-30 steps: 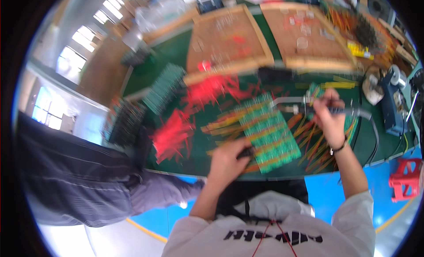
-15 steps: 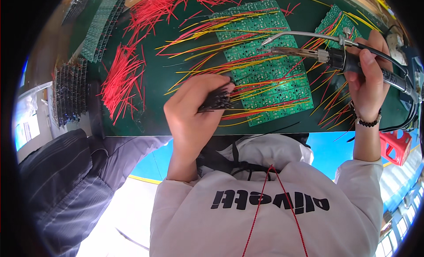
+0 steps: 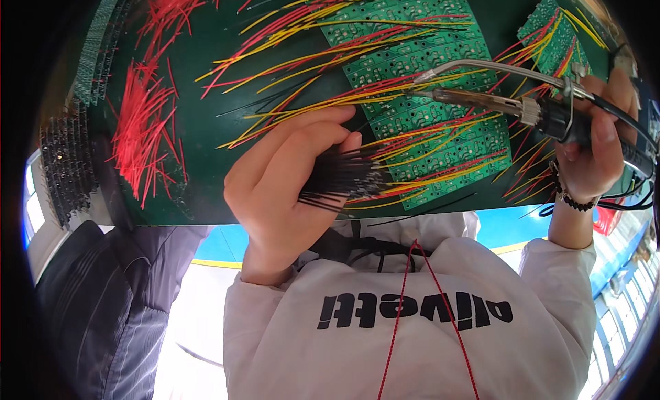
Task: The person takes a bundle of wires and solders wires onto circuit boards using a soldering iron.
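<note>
My left hand [image 3: 278, 169], fingers closed, holds a bundle of thin black wires [image 3: 344, 178] by the near left side of a green circuit board panel [image 3: 454, 39]. Rows of red and yellow wires [image 3: 313, 101] run across the panel and stick out past its left edge. My right hand [image 3: 595, 156] is wrapped round a soldering iron [image 3: 529, 112], which points left over the panel. A curved metal tube [image 3: 481, 64] clamped to the iron ends near its tip. I cannot tell whether the tip touches a wire or the board.
Loose red wires [image 3: 141, 135] lie in piles on the left of the dark green table [image 3: 206, 180]. Stacked boards [image 3: 69, 159] stand at the far left. Another wired board [image 3: 543, 32] lies at the back right. Black cables [image 3: 639, 132] trail from the iron.
The view has shifted, so the table things sit differently. My left hand has turned, and more of the black wire bundle shows, fanned out. The iron stays over the panel.
</note>
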{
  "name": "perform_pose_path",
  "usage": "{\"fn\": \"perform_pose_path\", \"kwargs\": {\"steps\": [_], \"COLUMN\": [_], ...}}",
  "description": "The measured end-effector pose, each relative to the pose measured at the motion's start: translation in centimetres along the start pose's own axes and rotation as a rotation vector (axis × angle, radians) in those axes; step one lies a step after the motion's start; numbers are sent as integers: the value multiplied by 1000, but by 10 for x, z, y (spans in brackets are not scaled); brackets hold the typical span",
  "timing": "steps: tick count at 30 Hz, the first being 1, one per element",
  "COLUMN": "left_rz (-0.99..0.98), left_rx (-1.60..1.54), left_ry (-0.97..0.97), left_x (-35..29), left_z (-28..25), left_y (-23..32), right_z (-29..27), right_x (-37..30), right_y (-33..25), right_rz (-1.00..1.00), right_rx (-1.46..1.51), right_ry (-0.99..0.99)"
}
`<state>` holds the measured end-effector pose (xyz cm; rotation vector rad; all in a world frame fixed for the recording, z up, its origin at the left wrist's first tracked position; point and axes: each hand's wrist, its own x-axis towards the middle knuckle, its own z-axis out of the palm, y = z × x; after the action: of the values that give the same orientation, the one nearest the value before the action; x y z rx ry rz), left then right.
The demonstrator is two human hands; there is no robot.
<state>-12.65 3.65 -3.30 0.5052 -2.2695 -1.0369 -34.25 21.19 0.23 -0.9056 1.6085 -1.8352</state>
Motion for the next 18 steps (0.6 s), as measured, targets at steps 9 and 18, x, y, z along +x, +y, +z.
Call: {"fn": "perform_pose_path", "kwargs": {"steps": [9, 18], "left_rz": [18, -10], "left_rx": [-18, -14], "left_ry": [-12, -45], "left_x": [0, 1], "left_z": [-2, -4], "left_y": [-6, -8], "right_z": [6, 4], "right_x": [13, 12], "right_y": [14, 14], "right_rz": [-166, -54], "right_rx": [-166, -247], "right_ry": [-178, -185]}}
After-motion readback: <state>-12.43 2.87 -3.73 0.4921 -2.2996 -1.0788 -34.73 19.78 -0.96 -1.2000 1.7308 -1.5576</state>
